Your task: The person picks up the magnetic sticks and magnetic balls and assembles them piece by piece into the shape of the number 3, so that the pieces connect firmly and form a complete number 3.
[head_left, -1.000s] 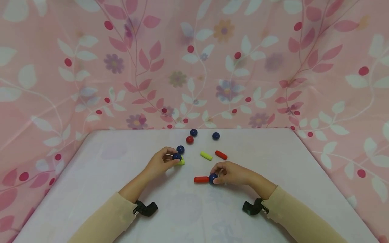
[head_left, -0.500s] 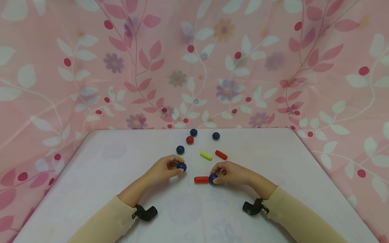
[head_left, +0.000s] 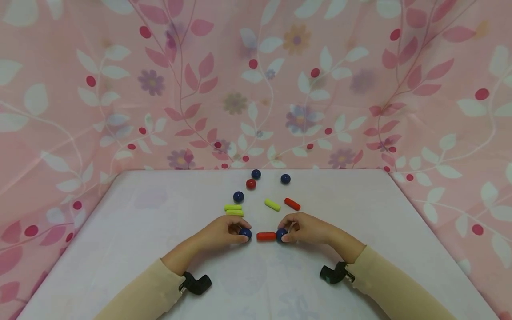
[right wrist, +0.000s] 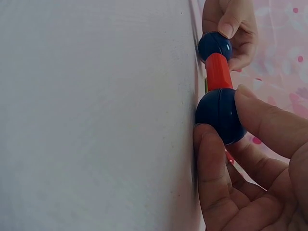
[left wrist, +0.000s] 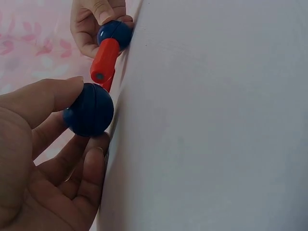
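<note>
My left hand [head_left: 222, 232] pinches a dark blue ball [left wrist: 90, 110] between thumb and fingers, just left of a red rod [head_left: 266, 236]. A small gap separates that ball from the rod's free end, where a round grey spot shows in the left wrist view. At the rod's other end sits a second blue ball [right wrist: 220, 115], touching it. My right hand [head_left: 306, 229] grips this second ball with thumb and fingertips. Both hands are low over the white table [head_left: 340, 200].
Two yellow-green rods [head_left: 234, 210] lie side by side behind my left hand. Farther back are a blue ball [head_left: 238, 196], a red ball [head_left: 251, 184], two more blue balls, another yellow-green rod [head_left: 272, 205] and a red rod [head_left: 292, 204]. A pink floral cloth [head_left: 256, 89] hangs behind.
My left hand has carried its blue ball from beside the yellow-green rods toward me and rightward, close to the red rod's left end. My right hand has stayed in place.
</note>
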`<action>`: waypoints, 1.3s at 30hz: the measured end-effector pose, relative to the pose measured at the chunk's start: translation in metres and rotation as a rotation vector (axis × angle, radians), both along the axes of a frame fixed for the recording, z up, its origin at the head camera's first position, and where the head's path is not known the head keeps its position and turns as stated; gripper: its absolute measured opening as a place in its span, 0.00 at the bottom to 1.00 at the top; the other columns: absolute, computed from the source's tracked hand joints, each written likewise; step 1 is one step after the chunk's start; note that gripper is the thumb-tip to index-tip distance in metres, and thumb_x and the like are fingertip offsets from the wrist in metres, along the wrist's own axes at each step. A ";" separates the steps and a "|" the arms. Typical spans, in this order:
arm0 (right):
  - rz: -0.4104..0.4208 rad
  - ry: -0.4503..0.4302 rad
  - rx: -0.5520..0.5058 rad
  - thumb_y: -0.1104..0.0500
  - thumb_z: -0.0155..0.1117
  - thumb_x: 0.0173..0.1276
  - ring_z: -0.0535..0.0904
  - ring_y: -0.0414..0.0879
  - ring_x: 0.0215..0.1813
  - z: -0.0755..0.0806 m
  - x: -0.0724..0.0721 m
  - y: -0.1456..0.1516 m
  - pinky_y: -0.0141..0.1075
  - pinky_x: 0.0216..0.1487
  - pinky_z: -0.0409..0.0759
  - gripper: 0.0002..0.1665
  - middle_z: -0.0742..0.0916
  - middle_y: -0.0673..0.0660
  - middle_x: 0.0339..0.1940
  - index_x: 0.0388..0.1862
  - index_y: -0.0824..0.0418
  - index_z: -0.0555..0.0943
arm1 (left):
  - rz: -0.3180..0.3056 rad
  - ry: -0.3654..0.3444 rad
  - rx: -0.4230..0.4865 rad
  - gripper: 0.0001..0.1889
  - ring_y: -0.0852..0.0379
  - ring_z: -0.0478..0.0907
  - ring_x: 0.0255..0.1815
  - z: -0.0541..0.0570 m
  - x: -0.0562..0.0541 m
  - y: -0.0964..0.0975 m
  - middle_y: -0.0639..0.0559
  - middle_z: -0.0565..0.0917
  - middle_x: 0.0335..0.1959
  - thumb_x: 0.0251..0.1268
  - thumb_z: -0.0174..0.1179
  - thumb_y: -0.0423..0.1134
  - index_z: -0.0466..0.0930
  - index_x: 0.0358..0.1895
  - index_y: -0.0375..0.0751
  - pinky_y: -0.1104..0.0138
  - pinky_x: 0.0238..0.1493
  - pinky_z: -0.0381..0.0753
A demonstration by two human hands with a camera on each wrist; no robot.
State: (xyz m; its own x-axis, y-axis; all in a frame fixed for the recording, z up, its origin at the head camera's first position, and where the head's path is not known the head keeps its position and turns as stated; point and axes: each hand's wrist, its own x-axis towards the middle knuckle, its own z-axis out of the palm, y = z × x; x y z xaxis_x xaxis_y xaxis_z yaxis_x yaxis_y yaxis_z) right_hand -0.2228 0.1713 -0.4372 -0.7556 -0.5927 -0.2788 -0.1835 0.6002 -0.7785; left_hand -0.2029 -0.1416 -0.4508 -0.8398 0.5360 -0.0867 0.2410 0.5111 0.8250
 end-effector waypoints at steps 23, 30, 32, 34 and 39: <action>-0.002 0.000 -0.004 0.54 0.74 0.65 0.78 0.47 0.42 0.006 0.001 -0.002 0.39 0.44 0.79 0.17 0.84 0.49 0.42 0.51 0.55 0.83 | -0.042 0.030 -0.012 0.16 0.57 0.75 0.38 -0.004 0.000 0.010 0.57 0.79 0.36 0.63 0.70 0.48 0.85 0.52 0.52 0.69 0.37 0.77; -0.006 -0.005 -0.011 0.54 0.74 0.65 0.79 0.47 0.41 0.004 0.001 -0.002 0.38 0.43 0.79 0.17 0.84 0.49 0.42 0.51 0.56 0.83 | -0.042 0.016 0.005 0.15 0.56 0.75 0.38 -0.004 0.000 0.013 0.56 0.79 0.36 0.63 0.70 0.46 0.85 0.52 0.50 0.68 0.38 0.77; -0.010 -0.008 -0.010 0.54 0.74 0.65 0.79 0.47 0.41 0.004 0.001 -0.002 0.39 0.43 0.80 0.18 0.84 0.49 0.42 0.51 0.56 0.83 | -0.043 0.015 0.007 0.15 0.56 0.75 0.38 -0.005 0.000 0.013 0.56 0.79 0.35 0.63 0.71 0.46 0.85 0.51 0.50 0.68 0.37 0.77; -0.013 -0.012 -0.009 0.53 0.74 0.64 0.79 0.47 0.41 0.004 0.001 -0.002 0.39 0.43 0.80 0.18 0.84 0.49 0.42 0.51 0.56 0.82 | -0.043 0.013 0.005 0.15 0.56 0.75 0.38 -0.005 0.000 0.013 0.56 0.79 0.35 0.63 0.71 0.46 0.85 0.51 0.50 0.68 0.37 0.77; -0.013 -0.015 -0.010 0.53 0.74 0.65 0.79 0.47 0.42 0.003 0.001 -0.002 0.39 0.43 0.80 0.18 0.84 0.49 0.43 0.51 0.56 0.82 | -0.045 0.003 0.004 0.15 0.55 0.75 0.38 -0.005 0.000 0.014 0.56 0.79 0.35 0.63 0.71 0.45 0.85 0.51 0.50 0.68 0.37 0.77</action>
